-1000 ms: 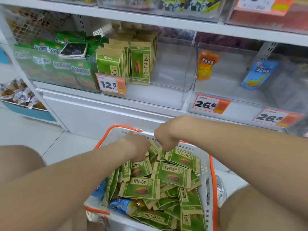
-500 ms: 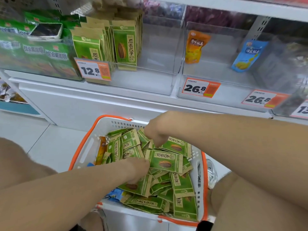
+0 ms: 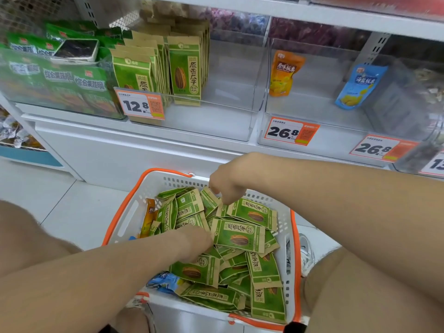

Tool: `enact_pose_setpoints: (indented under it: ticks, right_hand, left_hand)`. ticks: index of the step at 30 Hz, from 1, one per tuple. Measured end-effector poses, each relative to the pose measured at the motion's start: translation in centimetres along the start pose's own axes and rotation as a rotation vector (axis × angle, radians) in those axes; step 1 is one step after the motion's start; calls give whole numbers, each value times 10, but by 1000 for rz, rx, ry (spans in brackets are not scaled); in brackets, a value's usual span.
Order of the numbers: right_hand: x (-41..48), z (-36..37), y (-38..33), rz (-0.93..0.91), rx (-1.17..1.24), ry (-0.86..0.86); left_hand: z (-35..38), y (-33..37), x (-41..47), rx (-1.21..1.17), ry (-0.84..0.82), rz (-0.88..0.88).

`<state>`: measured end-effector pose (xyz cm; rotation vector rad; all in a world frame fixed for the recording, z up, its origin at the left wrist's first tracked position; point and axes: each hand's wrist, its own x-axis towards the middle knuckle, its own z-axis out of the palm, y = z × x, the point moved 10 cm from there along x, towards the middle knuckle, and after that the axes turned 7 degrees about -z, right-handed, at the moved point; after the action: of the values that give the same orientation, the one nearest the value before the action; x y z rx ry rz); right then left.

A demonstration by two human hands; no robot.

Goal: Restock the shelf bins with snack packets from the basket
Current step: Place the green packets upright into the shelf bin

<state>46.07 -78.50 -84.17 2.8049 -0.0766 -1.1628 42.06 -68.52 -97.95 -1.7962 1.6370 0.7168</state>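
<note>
Best to gather several green packets [image 3: 237,235] into one squared stack, faces matching, before lifting them to the half-filled shelf bin [image 3: 228,92]. They lie jumbled in the basket [image 3: 131,212]: flat, kraft-edged, each printed with a seed (some upside down). The right hand [image 3: 228,182] curls its fingers onto one packet's corner. The left hand [image 3: 195,243] is buried among them, so I cannot tell its grip.
</note>
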Motion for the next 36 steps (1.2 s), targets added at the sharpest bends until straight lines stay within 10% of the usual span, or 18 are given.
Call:
enact_pose_setpoints:
  ticks: [11,16,30,36]
  right_hand:
    - [-11,-1,35,50,-53,-127]
    - [-20,-25,38,-6,370,43]
    - [-40,-65,66,-145,1451,358]
    - [-40,-87,49,-269,1784,545]
  left_hand:
    - [-113,-68,-18,-744,275,-45]
    - [-162,-120,-50,-1129,483,-84]
    - [-217,-188,-169,-1183,1458,-546]
    - [-203,-203,-140,-1604,1209,-438]
